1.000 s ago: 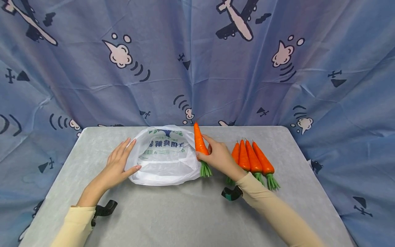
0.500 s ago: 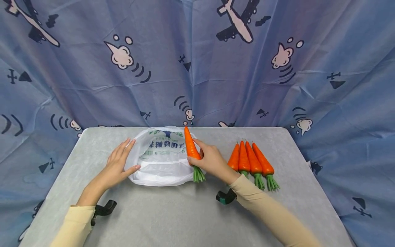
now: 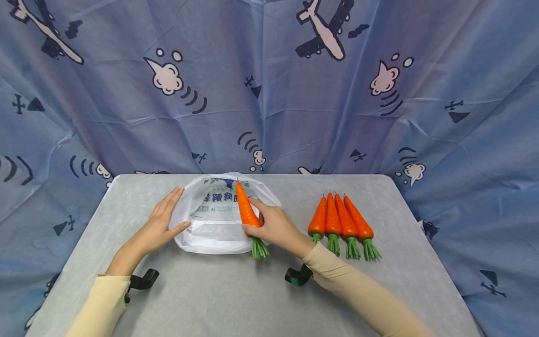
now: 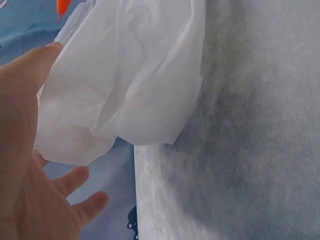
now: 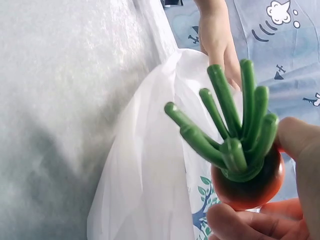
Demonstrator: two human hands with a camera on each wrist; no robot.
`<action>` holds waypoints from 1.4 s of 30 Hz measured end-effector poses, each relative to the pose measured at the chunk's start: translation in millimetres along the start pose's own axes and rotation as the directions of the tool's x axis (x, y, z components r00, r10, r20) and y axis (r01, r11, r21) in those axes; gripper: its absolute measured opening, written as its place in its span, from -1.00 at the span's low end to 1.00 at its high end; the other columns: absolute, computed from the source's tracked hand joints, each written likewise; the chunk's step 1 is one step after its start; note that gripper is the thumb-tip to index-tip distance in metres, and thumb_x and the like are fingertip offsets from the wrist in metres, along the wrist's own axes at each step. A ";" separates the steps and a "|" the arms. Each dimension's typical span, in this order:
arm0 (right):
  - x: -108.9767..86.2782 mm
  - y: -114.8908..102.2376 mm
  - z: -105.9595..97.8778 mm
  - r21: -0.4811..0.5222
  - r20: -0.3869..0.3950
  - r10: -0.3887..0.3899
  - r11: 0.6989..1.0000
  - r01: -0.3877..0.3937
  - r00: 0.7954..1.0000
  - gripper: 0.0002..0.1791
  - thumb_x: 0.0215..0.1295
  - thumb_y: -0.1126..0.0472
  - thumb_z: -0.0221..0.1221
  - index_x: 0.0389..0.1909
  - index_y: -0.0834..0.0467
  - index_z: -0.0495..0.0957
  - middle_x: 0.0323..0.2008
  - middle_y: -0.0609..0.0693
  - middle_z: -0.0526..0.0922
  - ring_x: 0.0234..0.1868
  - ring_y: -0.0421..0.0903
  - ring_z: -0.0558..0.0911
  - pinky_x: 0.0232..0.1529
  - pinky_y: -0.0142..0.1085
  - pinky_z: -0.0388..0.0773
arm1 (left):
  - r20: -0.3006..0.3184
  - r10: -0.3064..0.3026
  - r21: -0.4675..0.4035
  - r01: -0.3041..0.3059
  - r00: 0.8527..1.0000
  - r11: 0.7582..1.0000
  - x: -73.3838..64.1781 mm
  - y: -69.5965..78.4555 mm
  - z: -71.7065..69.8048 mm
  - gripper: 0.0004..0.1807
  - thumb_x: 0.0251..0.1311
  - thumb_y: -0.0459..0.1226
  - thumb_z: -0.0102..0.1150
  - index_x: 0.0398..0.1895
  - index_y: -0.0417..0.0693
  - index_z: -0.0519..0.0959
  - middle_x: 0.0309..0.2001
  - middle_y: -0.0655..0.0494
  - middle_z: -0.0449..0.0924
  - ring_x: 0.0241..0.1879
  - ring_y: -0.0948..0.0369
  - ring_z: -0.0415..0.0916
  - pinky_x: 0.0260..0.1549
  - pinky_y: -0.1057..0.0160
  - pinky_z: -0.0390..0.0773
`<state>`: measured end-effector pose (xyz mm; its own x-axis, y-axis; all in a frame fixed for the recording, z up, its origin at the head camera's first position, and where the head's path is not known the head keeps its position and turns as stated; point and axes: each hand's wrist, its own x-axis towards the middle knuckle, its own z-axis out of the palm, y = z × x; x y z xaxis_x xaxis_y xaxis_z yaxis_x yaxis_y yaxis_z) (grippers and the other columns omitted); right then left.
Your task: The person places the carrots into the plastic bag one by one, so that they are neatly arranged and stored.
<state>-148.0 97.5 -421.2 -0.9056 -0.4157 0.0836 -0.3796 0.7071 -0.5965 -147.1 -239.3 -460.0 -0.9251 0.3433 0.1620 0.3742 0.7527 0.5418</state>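
Observation:
My right hand [image 3: 275, 228] pinches an orange carrot [image 3: 246, 206] near its thick end, green stems toward me and tip pointing away. The carrot overlaps the mouth of a white plastic bag [image 3: 219, 245] with printed lettering. In the right wrist view the carrot's stems [image 5: 235, 130] stand up between thumb and fingers, beside the bag's white wall [image 5: 145, 165]. My left hand [image 3: 156, 227] has its fingers straight and spread along the bag's left side. From the left wrist, the thumb [image 4: 42, 60] lies right at the bag's edge [image 4: 115, 90].
Several more carrots [image 3: 340, 220] lie side by side on the grey table [image 3: 219, 299], right of the bag, stems toward me. A blue patterned curtain [image 3: 286, 93] hangs behind the table. Each wrist wears a small black camera, such as the right one [image 3: 299, 275].
My right hand has carried the carrot leftward and toward me, from the bag's right edge to over its opening. The left hand has stayed nearly still at the bag's left side.

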 end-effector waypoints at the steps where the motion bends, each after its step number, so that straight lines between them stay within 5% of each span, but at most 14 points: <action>1: 0.2 -1.4 1.2 0.002 0.004 -0.003 1.000 0.003 1.000 -0.18 0.14 -0.12 0.33 0.40 0.11 0.37 -0.61 -0.03 0.49 -0.63 -0.26 0.36 -0.62 -0.45 0.28 | 0.004 0.002 -0.004 -0.002 1.000 1.000 0.2 -0.1 0.0 0.00 0.29 -0.07 0.25 0.62 0.26 -0.20 0.62 -0.08 -0.22 0.50 -0.34 -0.12 0.30 -0.51 0.06; 8: 2.7 -9.3 8.6 -0.015 0.045 0.011 1.000 -0.010 0.999 -0.17 0.15 -0.14 0.31 0.42 0.11 0.35 -0.61 -0.04 0.51 -0.62 -0.25 0.38 -0.61 -0.44 0.30 | 0.025 0.020 0.009 -0.020 0.999 1.000 3.5 0.1 0.1 -0.11 0.31 -0.03 0.22 0.59 0.42 -0.06 0.63 0.03 -0.25 0.49 -0.35 -0.09 0.20 -0.54 0.18; 25: 15.6 -14.1 22.5 -0.025 0.076 0.021 0.999 -0.019 0.997 -0.17 0.18 -0.18 0.29 0.42 0.10 0.35 -0.62 -0.11 0.47 -0.59 -0.24 0.40 -0.47 -0.39 0.29 | 0.083 -0.072 -0.041 0.075 0.994 0.996 8.3 4.1 0.1 0.13 0.31 0.09 0.17 0.58 0.24 -0.50 0.62 -0.12 -0.33 0.57 -0.26 -0.23 0.43 -0.38 -0.05; 42: 36.9 -18.3 36.9 0.038 0.090 0.065 0.997 -0.069 0.994 -0.19 0.20 -0.19 0.28 0.41 0.08 0.36 -0.63 -0.11 0.47 -0.63 -0.23 0.37 -0.61 -0.41 0.26 | 0.108 -0.113 -0.048 0.118 0.988 0.992 5.3 11.5 -1.1 0.13 0.33 0.13 0.12 0.57 0.23 -0.54 0.62 -0.15 -0.38 0.55 -0.29 -0.19 0.40 -0.40 0.03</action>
<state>-167.4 48.1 -436.7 -0.9076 -0.4188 -0.0280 -0.3090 0.7117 -0.6309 -147.8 -229.4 -452.0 -0.9491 0.3147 0.0102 0.2584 0.7599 0.5964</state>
